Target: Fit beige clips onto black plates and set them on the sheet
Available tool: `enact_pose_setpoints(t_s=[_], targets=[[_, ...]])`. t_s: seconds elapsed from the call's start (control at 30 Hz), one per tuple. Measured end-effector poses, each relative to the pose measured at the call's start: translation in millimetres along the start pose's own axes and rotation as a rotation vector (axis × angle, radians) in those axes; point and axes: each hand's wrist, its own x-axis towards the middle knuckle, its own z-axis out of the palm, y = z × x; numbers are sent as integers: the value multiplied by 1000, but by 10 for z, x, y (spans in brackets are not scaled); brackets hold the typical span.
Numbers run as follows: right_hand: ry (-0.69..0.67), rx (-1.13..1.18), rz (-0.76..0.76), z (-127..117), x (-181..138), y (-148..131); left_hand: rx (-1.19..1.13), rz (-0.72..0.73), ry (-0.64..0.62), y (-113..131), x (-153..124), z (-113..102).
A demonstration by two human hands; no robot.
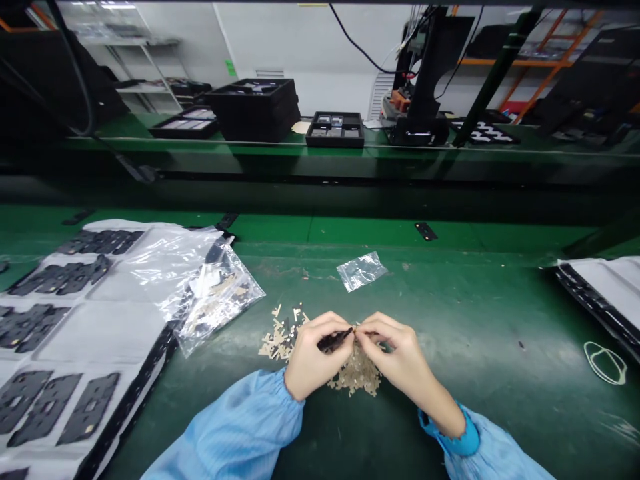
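Note:
My left hand (311, 357) is closed on a dark flat part (334, 341), most of it hidden by the fingers. At that part's right end, the fingertips of my right hand (403, 350) are pinched together; what they hold is too small and covered to make out. Both hands meet just above a pile of small tan pieces (357, 377) on the green table (480, 333). Left of my left hand lies a looser heap of tan and black pieces (281, 339).
A white tray (95, 330) with several black plates stands at left, a clear bag of small pieces (215, 300) overlapping it. Beyond my hands lies a small plastic bag (361, 271). Rubber bands (605, 363) and another tray (607, 287) are at right. Black boxes (255, 110) line the shelf behind.

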Motion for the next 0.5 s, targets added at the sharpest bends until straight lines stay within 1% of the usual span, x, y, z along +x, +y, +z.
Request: enact_pose_setpoints(t_s=[0.17,0.23,0.4,0.5], targets=[[-19,-9,-17,8,15,5,12,-49,6,-30,-13,19],[-29,6,0,12,22,3,13,-86,12,-40,-12,24],[11,157,143,-22,31,14,11,-182,47,-19,6,3],[23,214,189,-33,34,30,-1,-174,40,-4,-9,4]])
